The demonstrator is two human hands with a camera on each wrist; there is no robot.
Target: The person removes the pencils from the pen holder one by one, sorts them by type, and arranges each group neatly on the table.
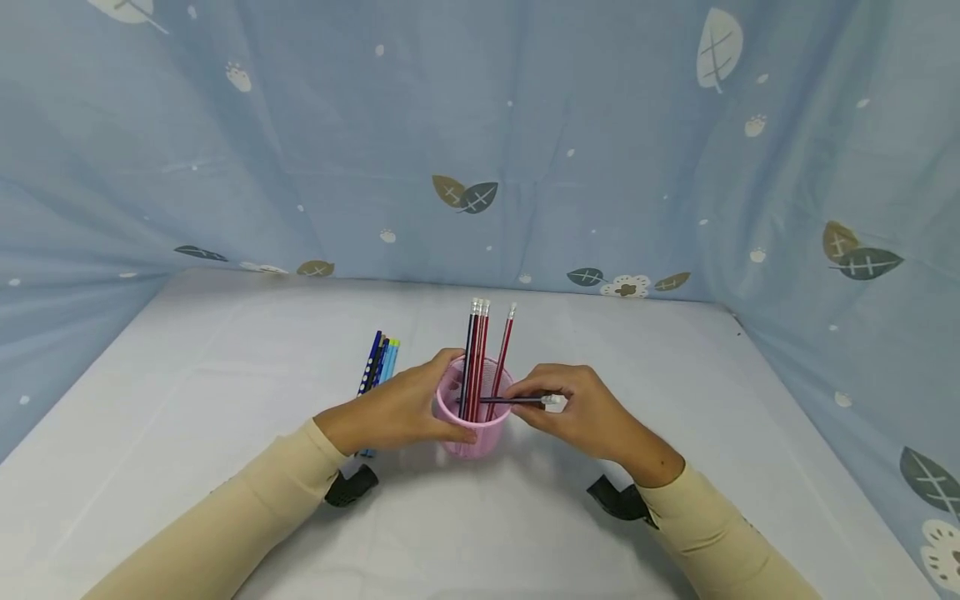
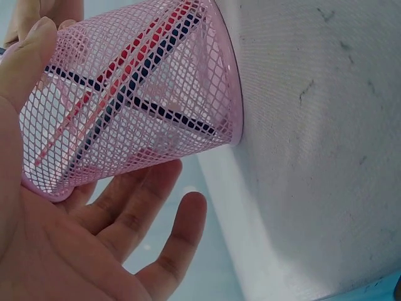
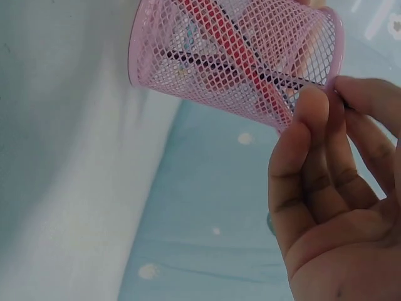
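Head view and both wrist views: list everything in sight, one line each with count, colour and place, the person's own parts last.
Mesh cup: one, pink, upright on the table between the hands.
Standing pencils: about five, red and dark, in the cup with eraser ends up.
Dark pencil: one, dark with a white eraser end, lying nearly level, tip inside the cup.
Loose pencils: a few, blue and dark, flat on the table behind the left hand.
Table: one, white.
Cloth backdrop: one, pale blue with leaf print, behind and at both sides.
Left hand: holds the cup's side.
Right hand: pinches the dark pencil by its eraser end.
Sleeves: two, cream.
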